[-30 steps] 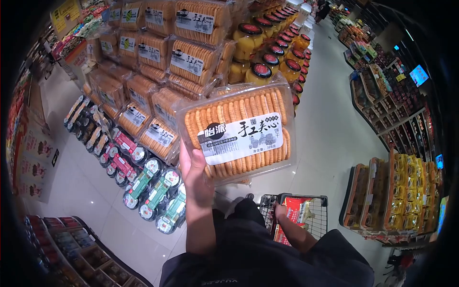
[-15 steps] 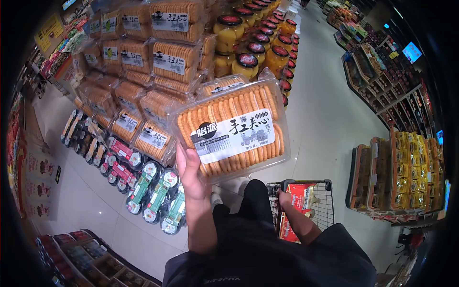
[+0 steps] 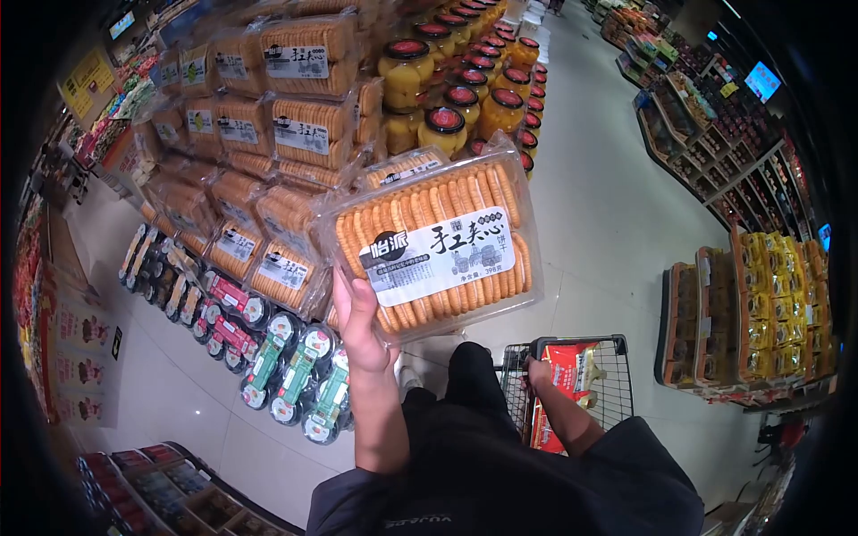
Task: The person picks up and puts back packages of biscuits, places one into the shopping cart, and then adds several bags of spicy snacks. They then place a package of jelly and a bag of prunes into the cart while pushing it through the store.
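Observation:
My left hand (image 3: 362, 326) grips a clear plastic pack of sandwich biscuits (image 3: 438, 263) by its lower left edge, thumb on the front and the other fingers mostly hidden behind. The pack is tilted, with its white and black label facing me. To the lower right, my right hand (image 3: 539, 372) is closed round the handle of a black wire shopping cart (image 3: 617, 371). Inside the cart lies a red packet (image 3: 559, 393) beside something pale in clear wrapping. More biscuit packs (image 3: 308, 125) are stacked behind and left of the held one.
Jars with red and black lids (image 3: 445, 129) stand in rows beyond the biscuits. Cup packs in green sleeves (image 3: 304, 371) line the display's lower edge. At right are a stand of yellow packets (image 3: 773, 304) and long shelves (image 3: 715, 152); a low display (image 3: 170, 487) is at lower left.
The view has shifted slightly, so the shelves sit a little differently. The biscuit pack stays raised in my left hand, and my right hand stays on the cart handle.

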The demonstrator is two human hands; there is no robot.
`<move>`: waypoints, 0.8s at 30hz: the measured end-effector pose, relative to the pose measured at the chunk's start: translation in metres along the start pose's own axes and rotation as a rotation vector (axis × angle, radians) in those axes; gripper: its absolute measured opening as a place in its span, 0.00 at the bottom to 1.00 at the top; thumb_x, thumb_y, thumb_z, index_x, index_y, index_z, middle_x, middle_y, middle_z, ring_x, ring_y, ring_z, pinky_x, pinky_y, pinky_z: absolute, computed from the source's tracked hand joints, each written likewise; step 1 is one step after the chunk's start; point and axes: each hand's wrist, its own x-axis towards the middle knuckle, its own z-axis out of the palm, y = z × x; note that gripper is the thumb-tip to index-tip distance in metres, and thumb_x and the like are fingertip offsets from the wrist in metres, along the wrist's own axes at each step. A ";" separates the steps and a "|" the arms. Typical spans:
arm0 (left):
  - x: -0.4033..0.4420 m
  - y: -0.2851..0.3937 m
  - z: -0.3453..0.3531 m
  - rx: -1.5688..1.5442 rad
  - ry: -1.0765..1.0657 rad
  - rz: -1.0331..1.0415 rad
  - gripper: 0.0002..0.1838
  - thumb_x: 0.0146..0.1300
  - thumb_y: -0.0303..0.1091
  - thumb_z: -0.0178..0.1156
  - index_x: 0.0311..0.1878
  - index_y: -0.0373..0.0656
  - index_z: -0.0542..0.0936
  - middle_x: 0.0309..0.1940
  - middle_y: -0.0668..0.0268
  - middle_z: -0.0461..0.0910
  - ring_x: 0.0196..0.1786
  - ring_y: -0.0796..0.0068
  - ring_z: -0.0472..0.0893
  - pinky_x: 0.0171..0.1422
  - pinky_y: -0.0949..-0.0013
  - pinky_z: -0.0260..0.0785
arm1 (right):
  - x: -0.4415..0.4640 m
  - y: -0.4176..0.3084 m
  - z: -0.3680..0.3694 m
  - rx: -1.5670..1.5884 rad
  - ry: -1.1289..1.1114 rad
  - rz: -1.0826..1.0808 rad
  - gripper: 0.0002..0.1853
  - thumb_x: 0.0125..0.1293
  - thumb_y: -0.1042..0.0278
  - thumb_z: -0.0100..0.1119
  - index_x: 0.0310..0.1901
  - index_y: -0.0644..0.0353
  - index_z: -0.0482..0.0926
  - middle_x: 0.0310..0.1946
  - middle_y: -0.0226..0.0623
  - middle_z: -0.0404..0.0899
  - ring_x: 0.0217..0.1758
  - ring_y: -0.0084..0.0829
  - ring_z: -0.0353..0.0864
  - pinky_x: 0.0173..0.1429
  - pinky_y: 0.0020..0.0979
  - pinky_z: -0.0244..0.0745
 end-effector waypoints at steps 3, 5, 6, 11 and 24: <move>0.002 -0.002 0.003 -0.003 -0.015 0.012 0.26 0.72 0.46 0.43 0.63 0.35 0.61 0.56 0.58 0.72 0.57 0.68 0.74 0.63 0.64 0.64 | 0.002 0.003 -0.002 0.005 0.019 -0.025 0.14 0.59 0.62 0.51 0.32 0.68 0.72 0.23 0.46 0.74 0.17 0.38 0.76 0.13 0.34 0.66; 0.006 -0.006 0.004 -0.013 -0.017 0.021 0.26 0.72 0.47 0.42 0.63 0.35 0.62 0.56 0.58 0.72 0.57 0.67 0.74 0.63 0.64 0.64 | 0.003 0.005 -0.005 0.013 0.006 -0.055 0.13 0.60 0.64 0.50 0.32 0.69 0.72 0.23 0.46 0.74 0.18 0.38 0.77 0.13 0.34 0.66; 0.007 -0.010 0.004 -0.023 -0.019 0.025 0.26 0.72 0.47 0.42 0.63 0.35 0.62 0.56 0.58 0.73 0.57 0.66 0.74 0.63 0.63 0.64 | 0.003 0.003 -0.005 0.016 0.007 -0.054 0.13 0.60 0.64 0.50 0.32 0.69 0.72 0.23 0.46 0.74 0.18 0.38 0.77 0.13 0.34 0.66; 0.009 -0.034 0.009 -0.102 -0.026 -0.100 0.28 0.70 0.48 0.45 0.64 0.36 0.61 0.57 0.58 0.71 0.58 0.66 0.73 0.64 0.62 0.63 | 0.002 0.001 -0.011 -0.018 0.008 -0.022 0.10 0.57 0.67 0.52 0.29 0.69 0.73 0.21 0.45 0.74 0.18 0.38 0.77 0.14 0.35 0.67; 0.007 -0.092 0.064 -0.018 -0.129 -0.281 0.30 0.71 0.54 0.41 0.62 0.38 0.66 0.57 0.60 0.73 0.59 0.65 0.73 0.63 0.59 0.65 | 0.104 0.054 -0.021 -0.895 0.117 -0.478 0.12 0.54 0.62 0.60 0.34 0.63 0.80 0.28 0.47 0.82 0.29 0.42 0.83 0.34 0.41 0.78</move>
